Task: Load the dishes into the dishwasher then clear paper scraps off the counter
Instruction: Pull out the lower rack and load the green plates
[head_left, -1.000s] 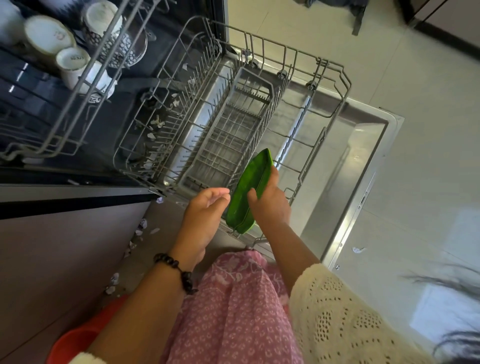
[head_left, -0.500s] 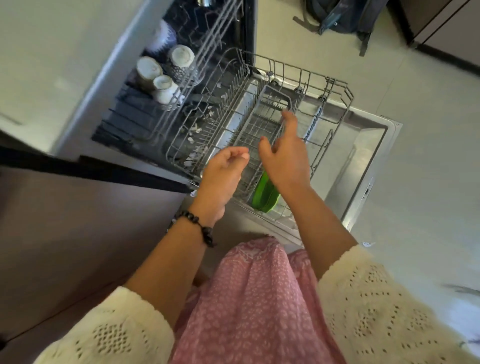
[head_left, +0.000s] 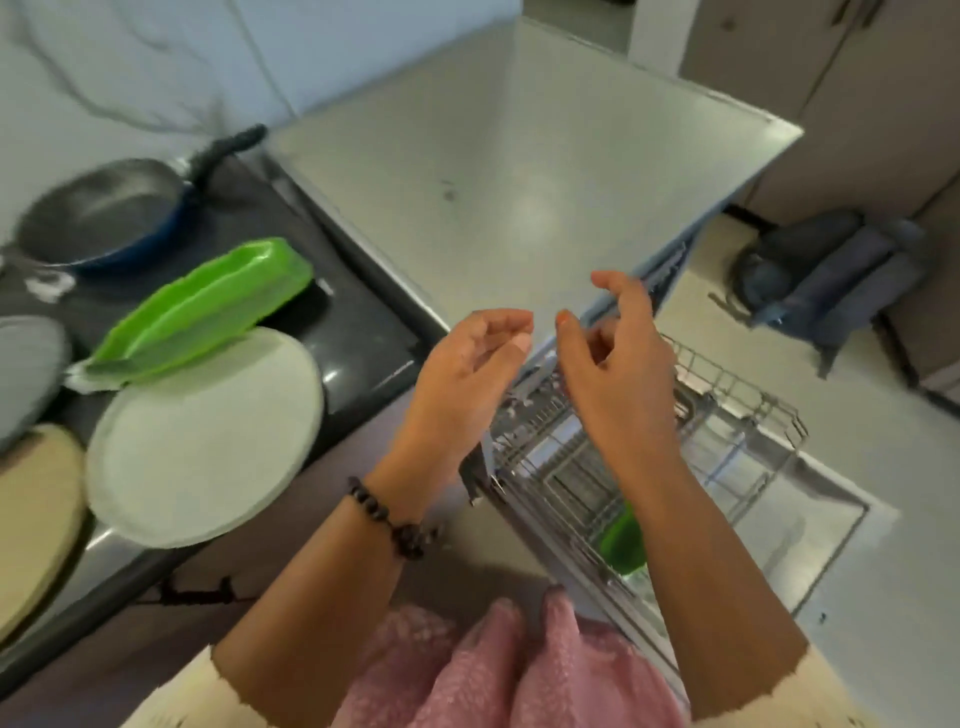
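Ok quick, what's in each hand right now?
Left hand: open, fingers loosely curled, holding nothing.
Right hand: open, holding nothing.

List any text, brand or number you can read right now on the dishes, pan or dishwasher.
None can be read.
Green dish: no lettering visible.
White plate: plain, blurred by motion.
Pan: no brand visible, blurred.
Dishwasher rack: no label in view.
Grey bag on the floor: any marking too blurred to tell.
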